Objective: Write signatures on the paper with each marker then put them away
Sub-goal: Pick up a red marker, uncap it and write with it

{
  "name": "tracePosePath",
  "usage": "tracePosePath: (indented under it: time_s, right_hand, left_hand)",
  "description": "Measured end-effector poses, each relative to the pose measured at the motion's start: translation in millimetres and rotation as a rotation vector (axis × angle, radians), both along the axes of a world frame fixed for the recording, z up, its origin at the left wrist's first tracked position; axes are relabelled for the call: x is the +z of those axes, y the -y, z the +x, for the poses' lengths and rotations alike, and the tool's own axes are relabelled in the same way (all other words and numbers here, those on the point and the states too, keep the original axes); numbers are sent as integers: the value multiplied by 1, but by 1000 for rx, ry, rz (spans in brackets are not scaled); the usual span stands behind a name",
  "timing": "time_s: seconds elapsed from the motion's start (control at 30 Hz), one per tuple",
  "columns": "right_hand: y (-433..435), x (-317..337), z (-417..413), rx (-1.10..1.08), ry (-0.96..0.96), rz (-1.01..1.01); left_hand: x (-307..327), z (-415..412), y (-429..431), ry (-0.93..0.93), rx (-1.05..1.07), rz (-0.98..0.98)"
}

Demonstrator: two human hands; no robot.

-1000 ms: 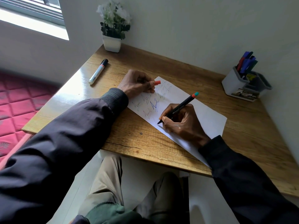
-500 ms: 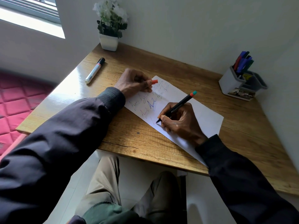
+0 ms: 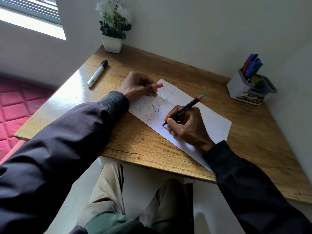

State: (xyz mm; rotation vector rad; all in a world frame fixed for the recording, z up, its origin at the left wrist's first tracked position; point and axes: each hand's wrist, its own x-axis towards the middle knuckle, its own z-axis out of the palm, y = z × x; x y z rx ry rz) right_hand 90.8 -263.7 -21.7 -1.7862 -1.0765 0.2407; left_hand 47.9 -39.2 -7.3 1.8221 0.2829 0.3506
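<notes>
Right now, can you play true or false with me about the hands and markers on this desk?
1. The right hand holds a black marker with its tip on the paper. True.
2. The left hand is empty. False: it pinches an orange cap.
3. The white marker lies on the paper. False: it lies on the bare wooden desk, apart from the paper.
4. The grey holder has several markers standing in it. True.
</notes>
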Motion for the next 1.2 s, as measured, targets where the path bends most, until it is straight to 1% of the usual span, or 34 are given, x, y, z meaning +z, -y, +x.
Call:
tracePosePath:
  time_s: [0.4, 0.53, 0.87, 1.03, 1.2]
  right_hand:
    - [-2, 0, -2, -80, -26, 12]
    - [-1, 0, -1, -88, -33, 16]
    - [-2, -2, 0, -93, -65, 17]
    - [-4, -1, -1, -115, -129, 27]
    - [-2, -1, 1, -152, -37, -24]
  left_hand:
    - [3, -1, 3, -10, 22, 11]
    - [4, -2, 4, -19, 25, 39]
    - [2, -1, 2, -24, 20, 32]
    - [3, -1, 2, -23, 21, 22]
    - [3, -1, 3, -27, 29, 25]
